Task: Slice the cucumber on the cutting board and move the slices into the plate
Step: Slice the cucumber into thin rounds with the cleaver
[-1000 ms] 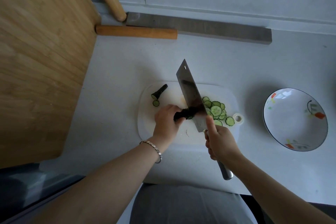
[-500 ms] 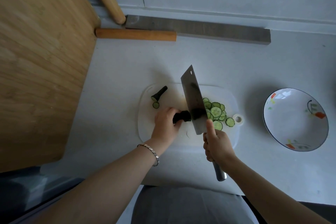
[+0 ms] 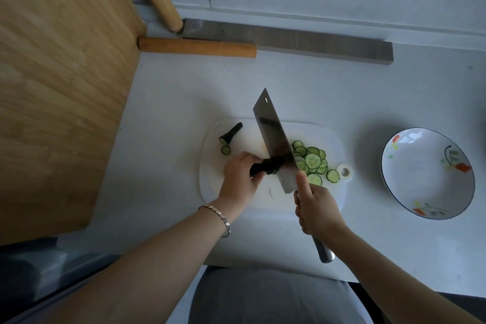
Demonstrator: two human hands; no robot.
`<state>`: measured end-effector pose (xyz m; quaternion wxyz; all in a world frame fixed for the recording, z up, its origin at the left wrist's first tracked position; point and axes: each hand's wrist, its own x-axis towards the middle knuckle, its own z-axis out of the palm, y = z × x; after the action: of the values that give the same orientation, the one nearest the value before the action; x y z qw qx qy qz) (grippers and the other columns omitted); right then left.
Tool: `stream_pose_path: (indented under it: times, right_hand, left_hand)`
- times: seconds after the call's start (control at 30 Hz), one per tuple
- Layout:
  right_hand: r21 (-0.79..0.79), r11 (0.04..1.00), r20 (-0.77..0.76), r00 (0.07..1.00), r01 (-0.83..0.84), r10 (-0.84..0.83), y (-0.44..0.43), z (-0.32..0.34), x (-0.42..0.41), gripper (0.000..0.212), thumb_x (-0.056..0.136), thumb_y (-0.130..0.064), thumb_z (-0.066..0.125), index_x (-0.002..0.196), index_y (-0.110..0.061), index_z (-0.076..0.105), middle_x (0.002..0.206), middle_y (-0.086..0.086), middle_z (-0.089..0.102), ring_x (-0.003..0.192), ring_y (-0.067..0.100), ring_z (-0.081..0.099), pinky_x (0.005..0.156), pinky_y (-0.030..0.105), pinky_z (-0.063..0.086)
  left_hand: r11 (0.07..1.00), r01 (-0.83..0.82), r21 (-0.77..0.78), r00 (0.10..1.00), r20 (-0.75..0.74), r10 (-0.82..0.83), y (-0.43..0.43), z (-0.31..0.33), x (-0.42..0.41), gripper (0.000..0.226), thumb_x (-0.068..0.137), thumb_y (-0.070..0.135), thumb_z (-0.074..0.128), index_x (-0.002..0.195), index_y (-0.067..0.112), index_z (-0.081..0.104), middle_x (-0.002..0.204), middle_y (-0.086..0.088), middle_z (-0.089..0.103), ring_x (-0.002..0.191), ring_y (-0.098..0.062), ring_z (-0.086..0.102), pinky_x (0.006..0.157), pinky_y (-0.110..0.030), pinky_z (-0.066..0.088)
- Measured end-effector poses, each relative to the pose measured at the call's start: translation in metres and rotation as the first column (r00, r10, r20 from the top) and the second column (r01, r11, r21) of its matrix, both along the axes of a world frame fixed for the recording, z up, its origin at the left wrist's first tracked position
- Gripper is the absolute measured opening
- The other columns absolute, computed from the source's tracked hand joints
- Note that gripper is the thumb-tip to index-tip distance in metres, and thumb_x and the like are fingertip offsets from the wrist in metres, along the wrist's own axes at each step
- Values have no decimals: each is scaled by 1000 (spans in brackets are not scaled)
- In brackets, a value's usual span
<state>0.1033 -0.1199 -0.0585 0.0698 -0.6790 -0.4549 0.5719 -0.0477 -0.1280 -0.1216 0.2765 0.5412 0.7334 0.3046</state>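
A large wooden board (image 3: pixel 60 81) fills the far left, lying on the grey worktop (image 3: pixel 289 92). Two wooden rolling pins (image 3: pixel 197 46) and a long grey metal bar (image 3: pixel 289 39) lie at the far edge by the wall. The white cutting board (image 3: pixel 271 197) sits at the centre, with the flower-painted plate (image 3: pixel 426 192) well apart to its right, bare of slices. The cleaver (image 3: pixel 273 139) stands tilted over the board, its blade running from near to far and resting against the dark cucumber (image 3: pixel 265 167). The right hand (image 3: pixel 319 212) is wrapped around the cleaver's handle, forefinger stretched along the blade. The left hand (image 3: pixel 240 179), a bracelet (image 3: pixel 218 214) at its wrist, curls over the cucumber's left end and presses it down. The cut slices (image 3: pixel 313 162) are heaped just right of the blade, partly hidden by it. A cut-off stem end (image 3: pixel 231 133) and a single slice (image 3: pixel 225 150) lie at the board's far left corner.
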Motion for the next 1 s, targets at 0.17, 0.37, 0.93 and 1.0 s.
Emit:
stream_pose_path:
  times: [0.17, 0.37, 0.93, 1.0]
  right_hand:
    - [80, 995, 88, 995, -60, 53, -3, -18, -9, 60, 88, -61, 30, 63, -8, 39, 56, 9, 41, 51, 22, 38, 55, 34, 36]
    - [-15, 998, -1, 999, 53, -53, 1, -22, -11, 58, 91, -59, 35, 59, -11, 37, 47, 1, 36, 40, 16, 33, 45, 26, 32]
    - [-31, 999, -26, 999, 21, -22, -1, 7, 2, 55, 93, -55, 34, 61, -11, 38, 45, -1, 36, 33, 11, 31, 40, 20, 31]
    - [-26, 1000, -20, 1000, 13, -14, -1, 8, 2, 56, 93, -55, 34, 61, -10, 39, 46, 0, 37, 34, 11, 31, 40, 21, 32]
  left_hand:
    - [1000, 3, 4, 1000, 22, -3, 0, 0, 1, 11, 72, 3, 72, 81, 3, 66, 83, -11, 64, 80, -24, 59, 71, -34, 51]
    - [1000, 14, -2, 1000, 7, -14, -2, -1, -3, 12, 75, 8, 71, 86, 9, 67, 84, -7, 65, 82, -22, 57, 77, -41, 49]
    - [999, -42, -29, 999, 34, 43, -4, -2, -1, 15, 74, 8, 72, 87, 9, 67, 89, -6, 65, 88, -24, 59, 79, -44, 50]
    - [999, -38, -24, 999, 22, 38, -3, -2, -2, 14, 73, 9, 72, 86, 10, 67, 89, -5, 66, 87, -24, 59, 78, -45, 50]
